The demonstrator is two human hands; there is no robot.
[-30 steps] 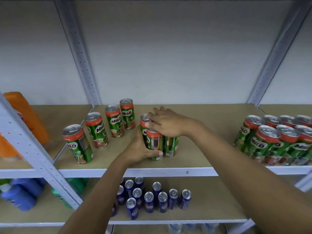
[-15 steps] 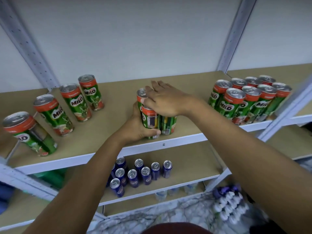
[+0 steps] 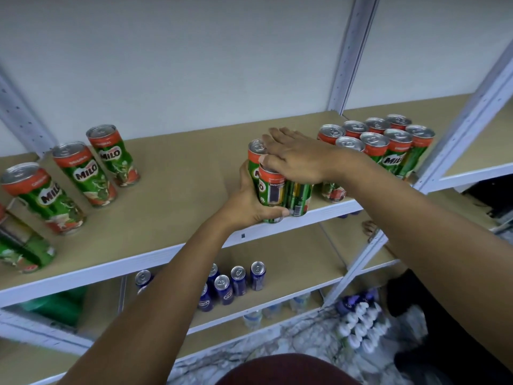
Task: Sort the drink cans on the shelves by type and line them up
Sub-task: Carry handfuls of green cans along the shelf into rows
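Observation:
A tight cluster of green-and-red Milo cans (image 3: 273, 190) stands near the front edge of the upper shelf (image 3: 177, 190). My left hand (image 3: 249, 201) wraps around the cluster's left and front side. My right hand (image 3: 297, 157) lies flat over the can tops, fingers pointing left. Just to the right, a packed block of several Milo cans (image 3: 383, 145) stands by the shelf's right end. On the left, a diagonal row of loose Milo cans (image 3: 83, 173) runs toward the front left corner.
White metal uprights (image 3: 352, 51) frame the shelf bay. Several blue cans (image 3: 238, 282) stand on the lower shelf, with clear bottles (image 3: 274, 311) one level below. A green pack (image 3: 58, 307) sits lower left. A bundle of purple-and-white items (image 3: 361, 320) lies on the marbled floor.
Both hands have slid the can cluster rightward along the shelf, closer to the packed block. The view has swung right and tilted, so the loose row now sits at the far left.

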